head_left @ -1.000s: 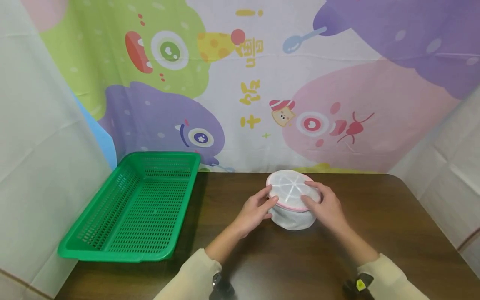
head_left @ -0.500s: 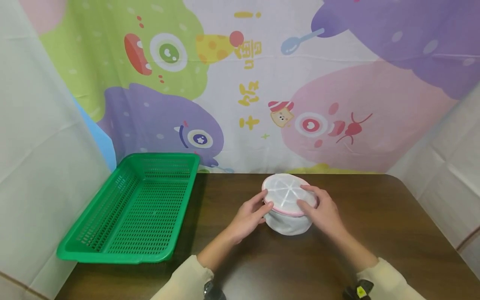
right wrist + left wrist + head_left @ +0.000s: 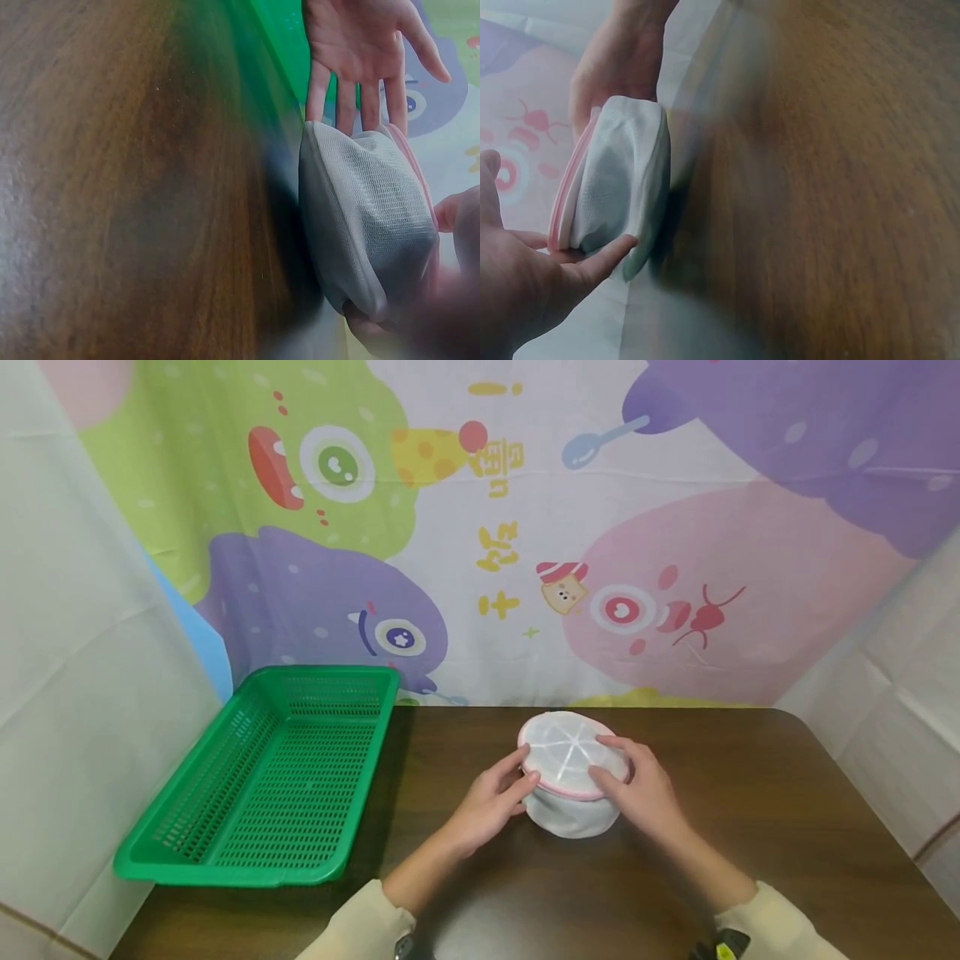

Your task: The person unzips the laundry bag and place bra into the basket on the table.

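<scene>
Toward the far edge of the table (image 3: 525, 902), a white mesh bag (image 3: 572, 781) sits between two hands.

Its round, pink-rimmed lid faces up, tilted toward the person; whether the base touches the surface, I cannot tell. The left hand (image 3: 491, 802) is unclenched, straight fingers against the bag's side. The right hand (image 3: 648, 785) grips the opposite side, thumb and index finger over the rim, another fingertip at the base. Cream sleeves (image 3: 360, 927) cover both forearms. Along the table's left edge, well apart from the bag, stands a green slatted basket (image 3: 225, 873). Beyond the far edge hangs a cartoon-printed cloth (image 3: 487, 652).
</scene>
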The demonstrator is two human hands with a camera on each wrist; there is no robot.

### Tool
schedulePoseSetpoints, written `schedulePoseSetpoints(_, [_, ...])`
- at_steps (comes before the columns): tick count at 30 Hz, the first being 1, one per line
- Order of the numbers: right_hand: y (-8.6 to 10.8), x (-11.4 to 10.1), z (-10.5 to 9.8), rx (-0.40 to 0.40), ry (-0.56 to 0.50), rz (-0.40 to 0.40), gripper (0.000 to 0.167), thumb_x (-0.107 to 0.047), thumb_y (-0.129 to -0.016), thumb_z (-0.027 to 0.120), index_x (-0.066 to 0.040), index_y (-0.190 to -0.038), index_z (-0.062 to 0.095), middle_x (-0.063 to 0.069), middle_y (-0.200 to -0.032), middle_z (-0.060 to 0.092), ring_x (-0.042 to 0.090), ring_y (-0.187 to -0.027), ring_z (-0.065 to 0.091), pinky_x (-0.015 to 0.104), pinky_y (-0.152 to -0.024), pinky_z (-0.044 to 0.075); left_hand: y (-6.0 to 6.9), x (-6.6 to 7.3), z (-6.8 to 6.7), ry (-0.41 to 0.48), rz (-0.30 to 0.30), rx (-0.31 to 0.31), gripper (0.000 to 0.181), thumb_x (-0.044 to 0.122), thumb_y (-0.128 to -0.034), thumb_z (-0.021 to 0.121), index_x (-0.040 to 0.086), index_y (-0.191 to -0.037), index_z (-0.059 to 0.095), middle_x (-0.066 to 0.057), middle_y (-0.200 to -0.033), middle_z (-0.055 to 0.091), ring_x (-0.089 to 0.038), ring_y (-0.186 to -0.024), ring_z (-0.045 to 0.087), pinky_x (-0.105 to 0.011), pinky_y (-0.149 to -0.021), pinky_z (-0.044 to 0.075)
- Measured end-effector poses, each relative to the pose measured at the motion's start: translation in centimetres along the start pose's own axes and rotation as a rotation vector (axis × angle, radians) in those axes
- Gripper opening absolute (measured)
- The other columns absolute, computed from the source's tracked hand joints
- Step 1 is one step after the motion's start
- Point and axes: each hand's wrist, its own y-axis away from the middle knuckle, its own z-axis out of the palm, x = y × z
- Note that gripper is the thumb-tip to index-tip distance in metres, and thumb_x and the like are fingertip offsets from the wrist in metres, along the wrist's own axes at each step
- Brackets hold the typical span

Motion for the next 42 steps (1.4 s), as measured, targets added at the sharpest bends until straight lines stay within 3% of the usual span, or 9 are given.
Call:
schedulePoseSetpoints(17, [1.1, -0.2, 0.4, 0.015, 0.002, -0.084, 0.050, -0.019, -0.101, 0.082, -0.006, -0.147, 0.070, 0.030, -0.154, 0.064, 0.049, -0.147, 0.059, 0.066, -0.124, 0.047, 1.9, 0.0, -0.4, -0.016, 0.023, 0.009, 0.066, 0.027, -0.1169, 0.059, -0.001, -0.173, 0.038, -0.034, -0.171, 0.049, -0.052, -0.160, 0.051, -0.058, -0.113, 0.062])
schedulePoseSetpoints(23, [1.1, -0.1, 0.4, 0.015, 0.012, -0.094, 0.051, -0.021, -0.101, 0.082, -0.006, -0.148, 0.069, 0.030, -0.156, 0.062, 0.049, -0.147, 0.058, 0.065, -0.123, 0.047, 1.7, -0.1, -0.7, -0.175, 0.051, 0.049, 0.065, 0.031, -0.1139, 0.064, 0.003, -0.170, 0.046, -0.027, -0.174, 0.049, -0.050, -0.158, 0.054, -0.062, -0.123, 0.053])
schedulePoseSetpoints(27, [1.0, -0.3, 0.0, 0.020, 0.029, -0.108, 0.056, -0.022, -0.101, 0.083, -0.004, -0.151, 0.066, 0.032, -0.159, 0.057, 0.051, -0.151, 0.054, 0.069, -0.126, 0.045, 1.2, -0.2, -1.1, -0.281, 0.068, 0.099, 0.064, 0.034, -0.1121, 0.067, 0.007, -0.167, 0.051, -0.023, -0.170, 0.056, -0.047, -0.154, 0.060, -0.065, -0.129, 0.047])
schedulePoseSetpoints(32, [1.1, -1.1, -0.6, 0.041, 0.045, -0.126, 0.059, -0.024, -0.100, 0.084, -0.004, -0.152, 0.065, 0.031, -0.162, 0.053, 0.050, -0.156, 0.048, 0.074, -0.129, 0.040, 0.1, -0.9, -1.7, -0.300, 0.129, 0.165, 0.062, 0.039, -0.1103, 0.069, 0.008, -0.163, 0.056, -0.023, -0.160, 0.062, -0.049, -0.147, 0.064, -0.070, -0.122, 0.051])
schedulePoseSetpoints(33, [1.2, -1.3, -0.6, 0.045, 0.044, -0.131, 0.058, -0.024, -0.100, 0.084, -0.004, -0.151, 0.065, 0.031, -0.162, 0.052, 0.050, -0.156, 0.047, 0.074, -0.130, 0.039, -0.5, -1.8, -2.0, -0.313, 0.163, 0.176, 0.063, 0.043, -0.1110, 0.067, 0.009, -0.162, 0.056, -0.022, -0.159, 0.063, -0.046, -0.145, 0.067, -0.066, -0.120, 0.055])
schedulePoseSetpoints(37, [1.6, -1.8, -0.7, 0.044, 0.050, -0.153, 0.059, -0.022, -0.099, 0.085, -0.003, -0.151, 0.065, 0.033, -0.162, 0.052, 0.052, -0.157, 0.046, 0.075, -0.130, 0.038, -2.5, -4.3, -2.7, -0.336, 0.205, 0.194, 0.068, 0.054, -0.1104, 0.065, 0.014, -0.164, 0.055, -0.018, -0.162, 0.062, -0.040, -0.145, 0.068, -0.060, -0.118, 0.058])
schedulePoseSetpoints(39, [1.9, -2.0, -0.6, 0.037, 0.051, -0.153, 0.060, -0.022, -0.099, 0.085, -0.002, -0.152, 0.065, 0.034, -0.163, 0.051, 0.053, -0.157, 0.045, 0.075, -0.130, 0.038, -3.3, -5.0, -2.9, -0.343, 0.202, 0.198, 0.070, 0.057, -0.1099, 0.065, 0.015, -0.165, 0.054, -0.016, -0.164, 0.062, -0.038, -0.146, 0.067, -0.058, -0.119, 0.058])
schedulePoseSetpoints(42, [2.3, -2.1, -0.5, 0.016, 0.053, -0.132, 0.062, -0.022, -0.099, 0.085, -0.003, -0.154, 0.064, 0.036, -0.165, 0.047, 0.054, -0.159, 0.043, 0.076, -0.131, 0.037, -3.6, -4.4, -2.9, -0.338, 0.184, 0.207, 0.070, 0.055, -0.1099, 0.066, 0.013, -0.165, 0.054, -0.017, -0.166, 0.062, -0.039, -0.147, 0.067, -0.058, -0.120, 0.057])
